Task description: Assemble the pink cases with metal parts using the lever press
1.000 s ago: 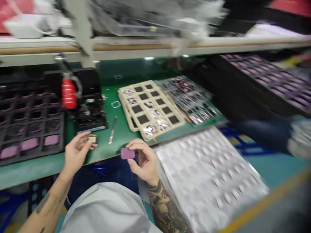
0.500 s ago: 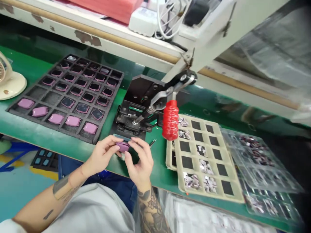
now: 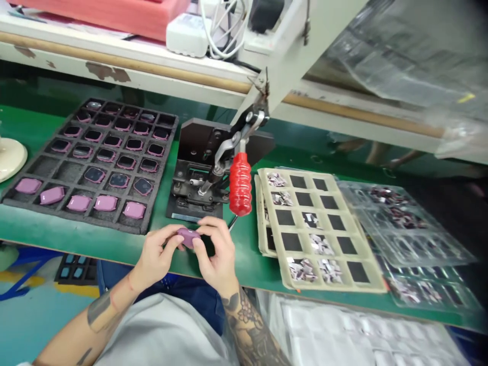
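Between my hands is a small purple watch case (image 3: 188,237), held just in front of a black clamp press. My left hand (image 3: 158,254) pinches its left end between thumb and fingers. On its right end, the thumb and fingers of my right hand (image 3: 217,251) are closed. The toggle press (image 3: 202,190) has a red ribbed handle (image 3: 240,185) hanging down at its right. To the left lies a dark foam tray (image 3: 87,221) with several watch cases in its cells; the front row is purple side up, and most others show dark faces.
Right of the press, a cream compartment tray (image 3: 282,277) holds small silvery parts and black pads. Clear plastic trays (image 3: 415,249) with parts lie farther right. A shelf (image 3: 152,84) with cables (image 3: 224,30) runs across the back. A cream round base (image 3: 11,158) stands at far left.
The camera view has shifted, so the trays and press sit farther left. Both hands still hold the watch case, which is turned slightly and shows more of its purple surface.
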`<state>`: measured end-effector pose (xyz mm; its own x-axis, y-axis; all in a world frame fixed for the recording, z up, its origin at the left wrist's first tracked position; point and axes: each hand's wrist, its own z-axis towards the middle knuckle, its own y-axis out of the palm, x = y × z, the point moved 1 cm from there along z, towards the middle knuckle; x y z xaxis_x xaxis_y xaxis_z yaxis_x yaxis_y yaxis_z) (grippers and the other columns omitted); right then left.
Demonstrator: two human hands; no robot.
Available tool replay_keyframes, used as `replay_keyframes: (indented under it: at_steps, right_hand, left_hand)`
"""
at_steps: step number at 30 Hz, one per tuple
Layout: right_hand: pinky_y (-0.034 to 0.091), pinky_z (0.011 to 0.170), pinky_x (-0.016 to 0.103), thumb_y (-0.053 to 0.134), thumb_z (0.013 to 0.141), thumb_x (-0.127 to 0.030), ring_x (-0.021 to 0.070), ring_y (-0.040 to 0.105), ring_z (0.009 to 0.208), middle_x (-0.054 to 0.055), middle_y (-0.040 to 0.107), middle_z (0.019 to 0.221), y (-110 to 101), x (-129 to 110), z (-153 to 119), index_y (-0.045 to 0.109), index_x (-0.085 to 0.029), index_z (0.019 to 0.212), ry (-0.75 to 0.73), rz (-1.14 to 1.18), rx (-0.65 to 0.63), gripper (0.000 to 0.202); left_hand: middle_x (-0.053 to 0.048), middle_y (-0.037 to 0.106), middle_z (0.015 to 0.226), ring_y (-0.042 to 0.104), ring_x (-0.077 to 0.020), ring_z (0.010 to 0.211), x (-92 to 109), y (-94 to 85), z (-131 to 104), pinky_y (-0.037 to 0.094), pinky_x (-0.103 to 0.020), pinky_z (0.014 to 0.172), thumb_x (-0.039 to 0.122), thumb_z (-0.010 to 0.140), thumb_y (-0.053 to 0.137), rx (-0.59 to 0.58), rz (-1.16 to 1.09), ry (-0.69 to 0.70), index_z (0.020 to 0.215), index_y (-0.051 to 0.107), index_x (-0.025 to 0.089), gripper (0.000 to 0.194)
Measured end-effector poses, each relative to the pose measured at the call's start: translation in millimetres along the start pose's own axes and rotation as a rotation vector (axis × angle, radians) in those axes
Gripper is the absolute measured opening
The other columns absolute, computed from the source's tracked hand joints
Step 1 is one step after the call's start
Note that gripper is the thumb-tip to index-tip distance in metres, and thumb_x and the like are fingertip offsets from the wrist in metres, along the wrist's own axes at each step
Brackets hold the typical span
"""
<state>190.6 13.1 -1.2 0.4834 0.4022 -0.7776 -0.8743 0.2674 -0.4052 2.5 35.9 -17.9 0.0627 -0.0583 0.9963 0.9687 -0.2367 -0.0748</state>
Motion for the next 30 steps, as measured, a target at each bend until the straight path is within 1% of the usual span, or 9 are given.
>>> replay_keyframes:
  at_steps: [4,8,11,13,17,19,22,26,30]
  right_hand:
    - [0.060,0.117,0.065,0.069,0.106,-0.034,0.0396,0.063,0.143,0.017,0.060,0.150,-14.8,-15.1,31.1,0.061,-0.029,0.153,-0.157,-0.126,0.315,0.048]
    - [0.059,0.117,0.073,0.076,0.099,-0.067,0.0483,0.052,0.159,0.010,0.059,0.156,-31.6,-35.3,95.0,0.065,-0.036,0.148,-0.239,-0.100,0.193,0.059]
    - [0.064,0.113,0.066,0.060,0.105,-0.081,0.0367,0.071,0.141,0.006,0.073,0.126,-34.6,-59.5,138.4,0.077,-0.032,0.124,-0.333,-0.083,0.078,0.055]
    - [0.068,0.109,0.057,0.042,0.112,-0.080,0.0263,0.082,0.116,0.003,0.075,0.107,-36.3,-83.3,159.2,0.078,-0.028,0.120,-0.443,-0.029,0.170,0.063]
    - [0.066,0.096,0.032,0.037,0.115,-0.067,0.0161,0.083,0.116,0.002,0.066,0.150,-43.3,-119.7,181.2,0.062,-0.027,0.156,-0.384,0.092,0.491,0.062]
    - [0.064,0.104,0.038,0.050,0.115,-0.063,0.0222,0.079,0.130,0.005,0.060,0.160,-45.7,-116.3,176.1,0.057,-0.025,0.161,-0.403,0.078,0.569,0.060]
    - [0.065,0.109,0.053,0.064,0.113,-0.036,0.0284,0.076,0.125,0.011,0.074,0.129,-42.4,-81.6,139.0,0.071,-0.018,0.142,-0.516,-0.009,0.590,0.035]
    - [0.067,0.098,0.051,0.060,0.106,-0.011,0.0278,0.077,0.110,0.008,0.079,0.112,-20.8,-19.9,66.6,0.075,-0.023,0.130,-0.355,-0.080,0.155,0.031]
    - [0.058,0.122,0.057,0.052,0.103,-0.003,0.0335,0.062,0.147,0.019,0.067,0.153,4.7,15.3,41.4,0.061,-0.019,0.157,-0.182,-0.370,-0.178,0.057]
  left_hand:
    - [-0.012,0.086,0.120,0.086,-0.0239,0.094,-3.0,3.7,6.5,0.070,-0.035,0.083,0.044,0.111,0.068,0.027,-0.194,-0.066,0.143,0.072,0.020,0.040]
    - [-0.014,0.084,0.125,0.086,-0.0264,0.099,-9.9,5.7,7.1,0.070,-0.037,0.084,0.040,0.100,0.085,-0.048,-0.211,-0.134,0.142,0.071,0.020,0.048]
    - [-0.008,0.083,0.102,0.081,-0.0202,0.082,-13.3,4.4,5.4,0.065,-0.031,0.075,0.036,0.093,0.091,-0.031,-0.143,-0.149,0.128,0.068,0.019,0.045]
    - [-0.006,0.082,0.101,0.078,-0.0177,0.083,-12.7,2.8,5.4,0.062,-0.029,0.077,0.034,0.090,0.094,0.018,-0.104,-0.113,0.116,0.065,0.020,0.041]
    - [-0.008,0.080,0.108,0.078,-0.0197,0.095,-9.3,1.7,7.0,0.062,-0.031,0.087,0.034,0.090,0.093,0.008,-0.082,-0.051,0.114,0.067,0.020,0.037]
    - [-0.009,0.081,0.112,0.079,-0.0219,0.102,-9.2,2.1,6.7,0.063,-0.033,0.093,0.034,0.092,0.092,-0.012,-0.079,-0.029,0.121,0.073,0.019,0.038]
    - [-0.012,0.081,0.125,0.080,-0.0244,0.110,-11.3,2.7,4.7,0.065,-0.034,0.097,0.035,0.095,0.090,0.045,-0.116,0.000,0.131,0.078,0.020,0.040]
    - [-0.014,0.077,0.139,0.079,-0.0265,0.122,-12.7,2.4,2.9,0.066,-0.035,0.105,0.032,0.098,0.087,0.116,-0.169,0.031,0.139,0.079,0.023,0.043]
    - [-0.011,0.078,0.127,0.080,-0.0246,0.116,-10.4,1.5,1.5,0.066,-0.033,0.103,0.026,0.098,0.086,0.088,-0.161,0.127,0.134,0.081,0.025,0.037]
